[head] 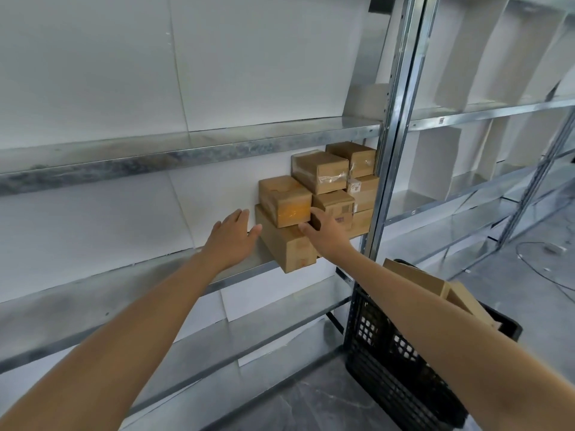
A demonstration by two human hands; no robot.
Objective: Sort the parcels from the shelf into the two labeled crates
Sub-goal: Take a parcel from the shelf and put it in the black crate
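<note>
Both hands were spread wide and held nothing. The left hand [230,241] reached with straight fingers toward the left end of the long bottom parcel [287,248], its thumb just at that parcel's corner. The right hand [325,233] lay at the right side of the small taped parcel [284,202] that sat on top of it; whether its fingertips actually touched the cardboard could not be told. These two parcels formed the front of a stack on the metal shelf [155,269], with a barcode-labelled parcel [337,208] just behind the right hand and a film-wrapped parcel [320,171] resting above that. A black crate [392,374] stood on the floor below and to the right, with flat cardboard parcels [435,284] already leaning in it; no label on it showed, and the second crate was out of view. The main risk looked to be the long bottom parcel, which already hung over the shelf's front edge: pulling it out with the small parcel loose on top would probably tip that one off. A sideways drag by the right hand could also disturb the labelled parcel and unsettle the film-wrapped one above. With no crate label readable, a parcel might go into the wrong crate.
</note>
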